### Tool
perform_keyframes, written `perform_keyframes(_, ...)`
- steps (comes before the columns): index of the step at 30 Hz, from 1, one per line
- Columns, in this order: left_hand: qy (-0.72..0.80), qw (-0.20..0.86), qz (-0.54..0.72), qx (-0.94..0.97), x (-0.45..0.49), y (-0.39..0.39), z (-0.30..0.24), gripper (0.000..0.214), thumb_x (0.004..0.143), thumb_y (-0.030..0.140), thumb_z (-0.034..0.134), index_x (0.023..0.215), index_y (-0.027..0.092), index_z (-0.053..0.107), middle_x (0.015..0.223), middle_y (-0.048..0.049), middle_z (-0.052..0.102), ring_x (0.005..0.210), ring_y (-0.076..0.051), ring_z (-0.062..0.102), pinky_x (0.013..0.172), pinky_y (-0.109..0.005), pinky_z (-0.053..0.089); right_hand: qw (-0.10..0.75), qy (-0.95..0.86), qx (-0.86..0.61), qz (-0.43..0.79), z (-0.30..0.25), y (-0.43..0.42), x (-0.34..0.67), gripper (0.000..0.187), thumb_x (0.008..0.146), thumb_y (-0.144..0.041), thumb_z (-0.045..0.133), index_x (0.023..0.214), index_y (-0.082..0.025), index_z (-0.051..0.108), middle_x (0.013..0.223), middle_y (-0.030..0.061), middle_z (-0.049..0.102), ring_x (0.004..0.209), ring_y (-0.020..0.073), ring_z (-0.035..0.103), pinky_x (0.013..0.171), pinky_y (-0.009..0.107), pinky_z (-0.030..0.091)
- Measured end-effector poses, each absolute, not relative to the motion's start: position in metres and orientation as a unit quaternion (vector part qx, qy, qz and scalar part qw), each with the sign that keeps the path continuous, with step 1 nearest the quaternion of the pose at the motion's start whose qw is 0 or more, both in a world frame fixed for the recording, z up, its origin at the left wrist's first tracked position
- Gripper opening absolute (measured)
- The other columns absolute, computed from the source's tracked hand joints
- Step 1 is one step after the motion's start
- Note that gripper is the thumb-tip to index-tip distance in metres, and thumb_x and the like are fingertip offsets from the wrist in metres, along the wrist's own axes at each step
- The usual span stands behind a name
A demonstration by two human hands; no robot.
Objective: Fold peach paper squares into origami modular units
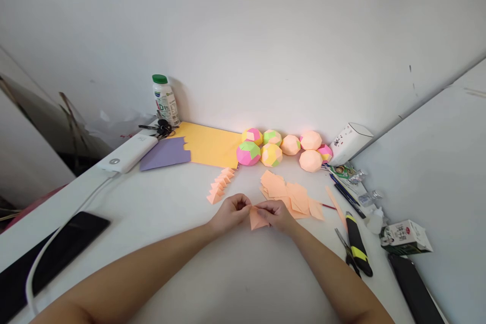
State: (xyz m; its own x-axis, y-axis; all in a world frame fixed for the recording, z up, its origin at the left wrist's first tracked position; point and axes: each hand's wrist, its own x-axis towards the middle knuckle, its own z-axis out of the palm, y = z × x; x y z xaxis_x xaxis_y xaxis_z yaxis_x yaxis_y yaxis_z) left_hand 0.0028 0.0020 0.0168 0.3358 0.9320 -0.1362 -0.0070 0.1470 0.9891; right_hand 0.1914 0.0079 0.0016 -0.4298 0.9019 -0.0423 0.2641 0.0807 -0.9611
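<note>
Both hands meet at the middle of the white table, pinching one small peach paper square. My left hand grips its upper left edge with thumb and fingers closed. My right hand holds the top right part, fingers curled over it. A row of folded peach units lies just beyond my left hand. A loose pile of peach squares lies beyond my right hand. Several paper balls, pink, yellow, green and peach, stand by the wall.
A yellow sheet, a purple sheet, a white power bank, keys and a bottle sit at the back left. A phone lies at the left. Scissors, pens, a carton and a white box crowd the right.
</note>
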Motion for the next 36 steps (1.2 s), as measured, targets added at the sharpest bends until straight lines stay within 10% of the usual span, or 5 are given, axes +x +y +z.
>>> perform_keyframes(36,0.396,0.643,0.387,0.529,0.003,0.004,0.005,0.015,0.077,0.03,0.052,0.074,0.018,0.044,0.055,0.0071,0.043,0.045,-0.007,0.04,0.044,-0.018,0.031,0.337,-0.642,-0.46,0.512,0.006,0.005,0.189,0.021,0.079,-0.034,0.057,0.078,-0.014,0.066,0.05,-0.0043,0.047,0.038,0.0063,0.041,0.039,0.02,0.033)
